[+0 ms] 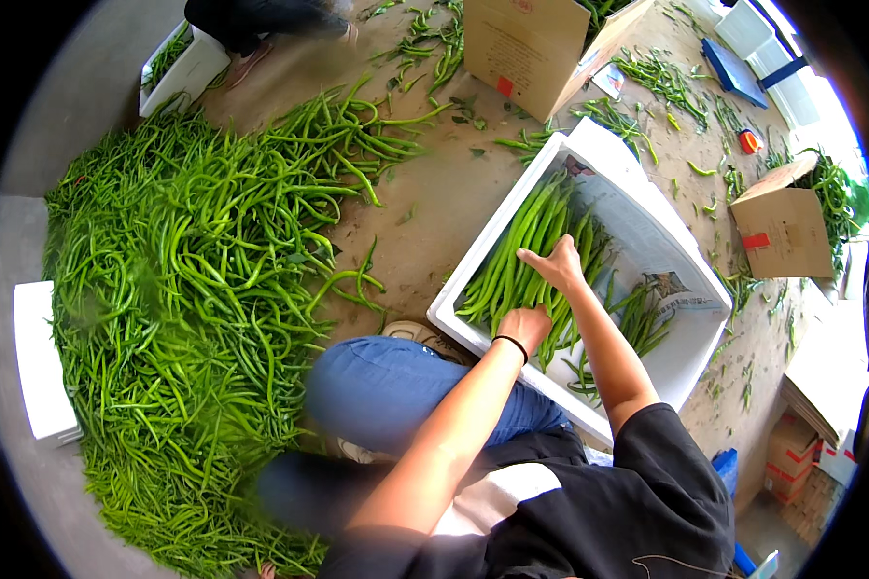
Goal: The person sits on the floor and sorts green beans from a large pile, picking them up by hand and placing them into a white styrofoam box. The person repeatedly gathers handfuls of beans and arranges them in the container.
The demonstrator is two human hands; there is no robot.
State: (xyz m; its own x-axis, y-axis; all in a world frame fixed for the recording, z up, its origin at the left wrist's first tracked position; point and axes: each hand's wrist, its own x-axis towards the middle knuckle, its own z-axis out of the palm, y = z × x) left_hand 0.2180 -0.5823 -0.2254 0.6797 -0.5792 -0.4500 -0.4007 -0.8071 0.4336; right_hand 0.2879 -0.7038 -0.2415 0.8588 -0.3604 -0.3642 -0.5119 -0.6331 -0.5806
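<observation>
Long green chili peppers [525, 235] lie in a white foam box [460, 336], most of them lined up side by side. My left hand [525, 327], with a black band at the wrist, is curled on the near ends of the peppers; its fingertips are hidden. Just beyond it, my right hand [556, 266] rests on top of the peppers, thumb spread away from the fingers. A smaller bunch of peppers [641, 315] sits in the box's right part. Printed newspaper [641, 231] lines the far inner wall.
A large heap of green chili peppers [210, 289] covers the floor to the left. Cardboard boxes [529, 51] [782, 231] stand beyond and to the right. Another person's leg [261, 22] is near a white box [188, 72]. Loose peppers and leaves litter the floor.
</observation>
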